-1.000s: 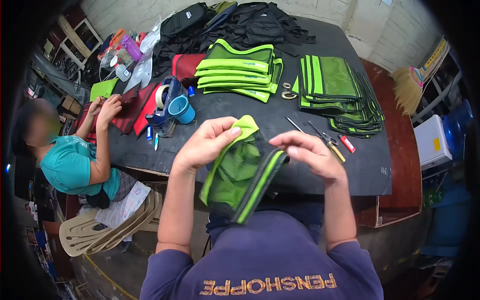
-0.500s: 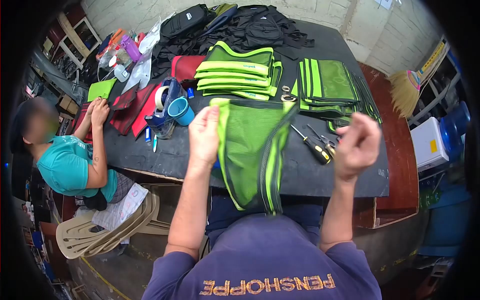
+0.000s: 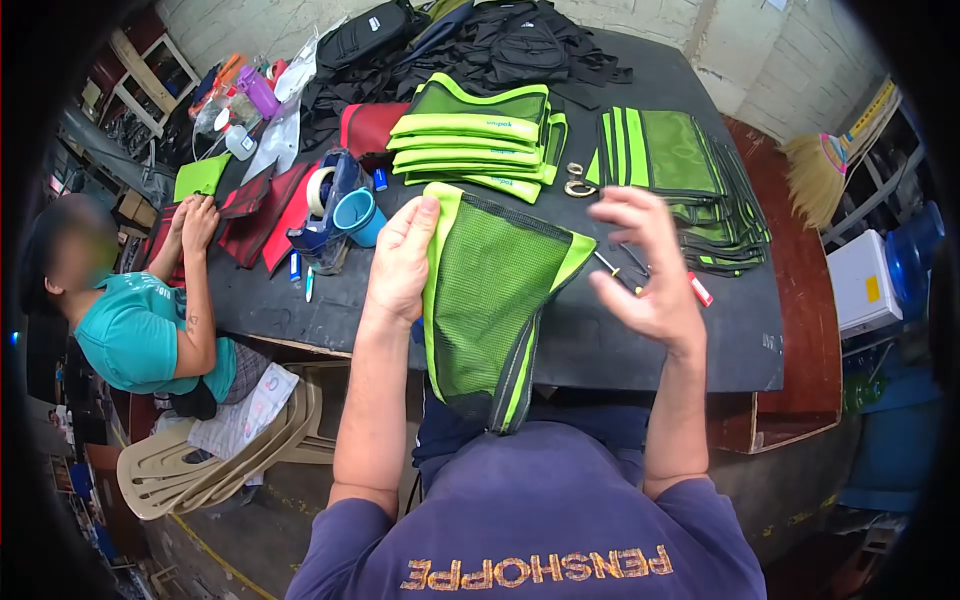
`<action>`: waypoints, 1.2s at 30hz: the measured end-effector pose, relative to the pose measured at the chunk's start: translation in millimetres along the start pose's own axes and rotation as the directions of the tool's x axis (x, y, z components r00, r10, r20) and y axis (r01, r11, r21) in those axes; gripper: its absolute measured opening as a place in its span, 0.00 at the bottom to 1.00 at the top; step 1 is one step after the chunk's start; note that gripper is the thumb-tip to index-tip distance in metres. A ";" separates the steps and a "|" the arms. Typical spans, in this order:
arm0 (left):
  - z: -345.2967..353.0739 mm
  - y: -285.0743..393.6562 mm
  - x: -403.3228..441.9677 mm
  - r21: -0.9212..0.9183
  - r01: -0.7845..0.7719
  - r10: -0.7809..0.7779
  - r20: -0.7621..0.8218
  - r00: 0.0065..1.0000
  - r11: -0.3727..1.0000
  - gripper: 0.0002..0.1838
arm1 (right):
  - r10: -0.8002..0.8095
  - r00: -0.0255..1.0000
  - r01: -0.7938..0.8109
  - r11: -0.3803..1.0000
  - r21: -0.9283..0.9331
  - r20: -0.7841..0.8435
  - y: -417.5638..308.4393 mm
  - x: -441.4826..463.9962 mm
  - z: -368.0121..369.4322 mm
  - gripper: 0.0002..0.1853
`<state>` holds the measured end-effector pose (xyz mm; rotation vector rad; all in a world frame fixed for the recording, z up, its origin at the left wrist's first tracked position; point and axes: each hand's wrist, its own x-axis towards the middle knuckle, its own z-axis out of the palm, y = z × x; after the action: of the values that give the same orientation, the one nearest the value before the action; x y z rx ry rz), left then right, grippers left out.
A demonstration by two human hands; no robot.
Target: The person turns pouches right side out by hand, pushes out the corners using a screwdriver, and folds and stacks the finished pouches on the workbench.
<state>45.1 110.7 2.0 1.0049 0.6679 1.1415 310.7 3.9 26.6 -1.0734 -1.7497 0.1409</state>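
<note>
Pinching the green mesh pouch [image 3: 488, 295] at its far left corner, the left hand [image 3: 402, 262] holds it beside the wide-spread right hand [image 3: 655, 275].

The short-sleeved purple shirt [image 3: 530, 490] bears orange lettering [image 3: 541, 567].

Matt black worktop [image 3: 620, 360], lightly scuffed. Over its near edge, a green mesh piece [image 3: 485, 300], netted cloth with smooth lime trim. Toward its left edge, a smooth plastic cup [image 3: 352, 216]. Beyond its right edge, a rough straw broom [image 3: 810, 180].
</note>
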 end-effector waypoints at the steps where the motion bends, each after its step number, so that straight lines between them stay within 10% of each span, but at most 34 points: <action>1: -2.4 -2.6 3.0 -0.002 0.032 -0.032 0.016 0.999 0.999 0.18 | 0.047 0.998 -0.048 0.999 0.026 0.044 -5.1 2.4 3.6 0.16; 4: -13.5 -15.9 21.3 -0.013 0.093 -0.093 0.041 0.995 0.996 0.17 | 0.331 0.943 -0.321 0.932 0.168 -0.037 36.3 -26.4 23.1 0.15; 7: -32.0 -26.9 46.7 0.766 -0.158 0.111 0.113 0.987 0.624 0.18 | 0.509 0.857 -0.497 0.858 0.131 -0.085 43.8 -23.2 39.6 0.14; 10: -29.6 -38.4 35.1 0.883 -0.236 0.426 0.046 0.904 0.405 0.20 | 0.563 0.806 -0.586 0.804 -0.103 -0.183 40.4 -20.1 50.5 0.13; 12: -26.2 -32.7 21.9 0.927 -0.245 0.573 0.040 0.819 0.285 0.22 | 0.456 0.837 -0.493 0.868 -0.057 -0.302 34.9 -37.4 52.2 0.14; 15: -45.5 -0.7 -35.5 0.777 -0.266 0.353 0.061 0.934 0.570 0.28 | 0.319 0.936 -0.337 0.934 -0.117 -0.151 13.8 -74.3 38.3 0.16; 17: -70.7 4.2 -59.7 0.815 -0.526 0.260 0.468 0.844 0.241 0.34 | 0.215 0.975 -0.204 0.965 -0.166 0.048 -5.3 -74.3 28.2 0.16; 21: -69.5 -16.7 -93.7 0.909 -0.417 0.179 0.411 0.894 0.001 0.36 | -0.027 0.950 0.088 0.979 -0.182 0.311 -41.9 -45.8 51.1 0.20; 26: -91.7 -39.4 -77.7 0.851 -0.516 0.200 0.491 0.848 0.099 0.29 | -0.159 0.865 0.242 0.963 -0.118 0.476 -40.9 -11.4 69.6 0.20; 28: -72.2 -18.5 -64.7 0.736 -0.558 0.518 0.329 0.789 0.383 0.21 | -0.175 0.844 0.251 0.964 -0.085 0.507 -42.6 6.6 63.6 0.21; 36: 11.1 67.0 -46.9 0.429 -0.634 0.567 0.288 0.771 0.643 0.10 | -0.236 0.815 -0.119 0.826 0.551 0.529 -86.2 66.3 3.6 0.23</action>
<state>12.0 68.6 64.9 1.8463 0.5444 1.4988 252.4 1.2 118.4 -0.5423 -2.0777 0.9837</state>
